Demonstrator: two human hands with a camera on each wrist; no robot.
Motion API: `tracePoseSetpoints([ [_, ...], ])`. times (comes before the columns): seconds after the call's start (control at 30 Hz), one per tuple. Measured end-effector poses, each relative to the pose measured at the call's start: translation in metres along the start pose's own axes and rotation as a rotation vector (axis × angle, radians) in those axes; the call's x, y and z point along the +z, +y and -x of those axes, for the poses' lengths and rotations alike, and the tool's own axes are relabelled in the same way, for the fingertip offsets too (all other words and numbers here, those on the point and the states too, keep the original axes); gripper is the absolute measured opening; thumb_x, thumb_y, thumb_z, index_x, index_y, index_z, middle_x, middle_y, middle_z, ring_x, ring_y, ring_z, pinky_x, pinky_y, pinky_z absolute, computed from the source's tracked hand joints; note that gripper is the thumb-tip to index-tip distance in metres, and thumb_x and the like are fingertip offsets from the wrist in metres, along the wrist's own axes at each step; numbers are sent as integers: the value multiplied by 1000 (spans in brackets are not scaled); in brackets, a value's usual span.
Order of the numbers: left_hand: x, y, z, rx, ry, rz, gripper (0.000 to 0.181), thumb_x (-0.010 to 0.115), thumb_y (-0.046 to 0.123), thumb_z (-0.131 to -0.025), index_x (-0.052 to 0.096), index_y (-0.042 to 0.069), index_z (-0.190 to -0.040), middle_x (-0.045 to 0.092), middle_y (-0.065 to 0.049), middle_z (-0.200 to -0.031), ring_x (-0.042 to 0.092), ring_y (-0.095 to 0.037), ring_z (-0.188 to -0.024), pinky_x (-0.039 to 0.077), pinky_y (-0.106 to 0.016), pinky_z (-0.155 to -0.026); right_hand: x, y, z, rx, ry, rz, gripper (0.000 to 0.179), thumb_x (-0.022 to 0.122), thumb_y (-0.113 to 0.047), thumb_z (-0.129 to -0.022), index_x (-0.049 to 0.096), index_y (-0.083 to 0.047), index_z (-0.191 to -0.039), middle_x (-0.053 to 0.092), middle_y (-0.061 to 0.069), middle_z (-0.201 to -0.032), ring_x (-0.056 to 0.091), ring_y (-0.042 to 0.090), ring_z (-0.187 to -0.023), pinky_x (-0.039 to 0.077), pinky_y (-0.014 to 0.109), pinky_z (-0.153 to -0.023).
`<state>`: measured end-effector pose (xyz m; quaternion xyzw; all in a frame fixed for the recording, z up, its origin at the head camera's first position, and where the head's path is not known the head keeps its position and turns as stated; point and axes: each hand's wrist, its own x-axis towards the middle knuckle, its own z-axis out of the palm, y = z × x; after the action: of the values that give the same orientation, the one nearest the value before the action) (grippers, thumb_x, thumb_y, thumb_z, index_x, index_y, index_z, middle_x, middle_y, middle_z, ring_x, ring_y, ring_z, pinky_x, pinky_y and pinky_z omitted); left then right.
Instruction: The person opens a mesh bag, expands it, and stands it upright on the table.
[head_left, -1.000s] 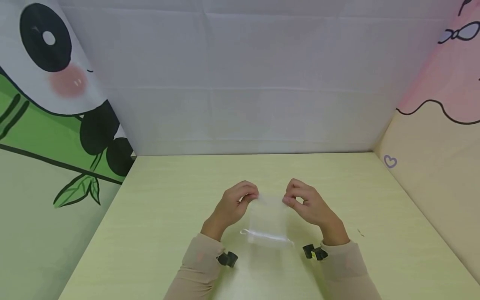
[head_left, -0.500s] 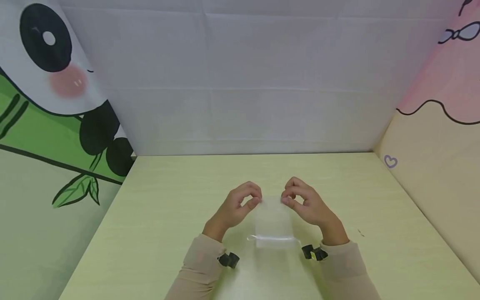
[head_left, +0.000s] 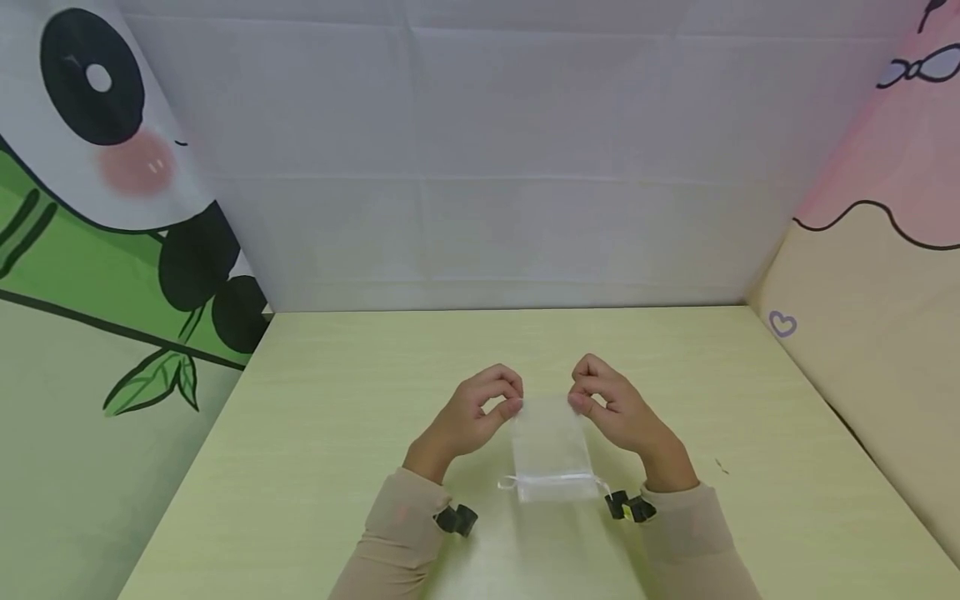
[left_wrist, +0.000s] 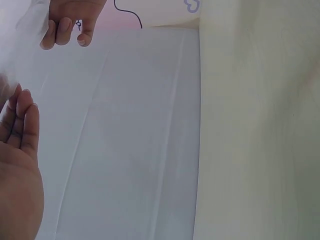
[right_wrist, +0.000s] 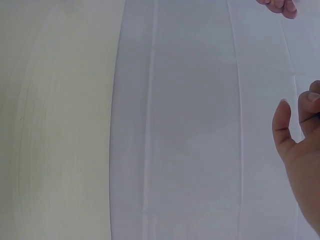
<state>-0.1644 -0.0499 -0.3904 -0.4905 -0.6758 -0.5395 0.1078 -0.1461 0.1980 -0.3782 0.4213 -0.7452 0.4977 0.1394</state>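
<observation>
A small sheer white drawstring pouch hangs above the table between my two hands, its ribbon band lowest and a short loop sticking out at each side. My left hand pinches its upper left corner between thumb and fingers. At the upper right corner, my right hand pinches with thumb and index finger. The left wrist view shows part of the pouch at the left edge, above my left hand. In the right wrist view, my right hand appears at the right edge, with the pouch not discernible.
A pale wood-look table lies below the hands. A white cloth wall rises behind it, with printed panels at both sides. A tiny dark mark is on the table right of the right arm.
The pouch has shifted slightly right and down and now faces the head camera more squarely. My left hand has moved a little right; the right hand has barely moved.
</observation>
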Motion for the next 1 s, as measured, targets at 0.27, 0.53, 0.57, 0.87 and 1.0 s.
tracePoseSetpoints([
  [0.27, 7, -2, 3, -56, -20, 32, 18, 68, -15, -82, 69, -4, -96, 55, -14, -97, 54, -25, -91, 48, -37, -79, 2, 1, -2, -96, 101, 77, 33, 53, -29, -97, 62, -3, -78, 38, 8, -82, 39, 15, -73, 33, 25, -63],
  [0.53, 6, -3, 2, -72, -47, 3, 7, 68, -4, -88, 70, 2, -89, 53, -5, -99, 53, -20, -93, 47, -34, -84, 0, 4, -3, -180, 158, 76, 30, 57, -25, -97, 65, -1, -82, 39, 8, -83, 38, 16, -70, 32, 23, -61],
  [0.57, 5, -3, 1, -63, -48, 3, 7, 68, -4, -89, 69, 3, -88, 53, -5, -99, 53, -20, -92, 47, -34, -84, 0, 5, -2, -178, 159, 79, 30, 57, -26, -97, 65, -1, -82, 39, 8, -83, 38, 16, -70, 33, 23, -61],
  [0.87, -2, 5, 0, -139, -85, 16, 18, 60, -12, -90, 59, 0, -77, 50, -9, -101, 50, -22, -95, 43, -34, -85, 0, -15, -5, -121, 75, 81, 34, 49, -27, -99, 53, -5, -74, 36, 8, -82, 37, 16, -71, 31, 24, -61],
  [1.0, -3, 9, -2, -113, -75, 111, 20, 55, -18, -89, 55, -3, -76, 47, -16, -98, 47, -27, -94, 41, -35, -83, 2, -25, -9, -110, 63, 90, 39, 49, -31, -100, 53, -3, -71, 35, 10, -80, 38, 19, -72, 31, 25, -63],
])
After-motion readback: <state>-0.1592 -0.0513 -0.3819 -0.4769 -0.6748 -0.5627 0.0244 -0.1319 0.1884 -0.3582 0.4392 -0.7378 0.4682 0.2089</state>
